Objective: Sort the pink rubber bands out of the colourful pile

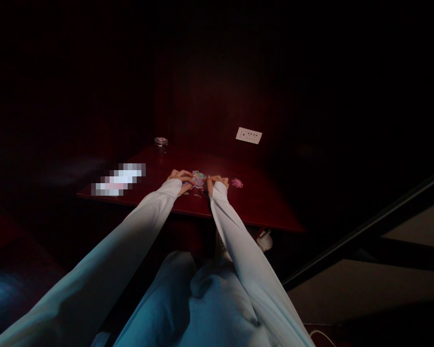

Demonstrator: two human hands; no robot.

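Note:
A loose pile of small multicoloured loops [198, 179], perhaps little rubber bands, lies on the dark red table between my hands. My left hand [181, 178] rests at the pile's left side, its fingers stretched out and apart, fingertips touching the loops. On the other side, my right hand [219, 181] has its fingers curled in a pinch at the pile's edge. Whatever sits between those fingertips is too small to make out. Just right of that hand lies a separate small heap of pink loops [237, 183].
A small clear round container [161, 141] stands at the table's back left. A bright blurred-out rectangle [118, 179] lies near the left edge of the dark red table [264, 202]. A white socket plate [249, 135] is on the wall behind. My legs are below the front edge.

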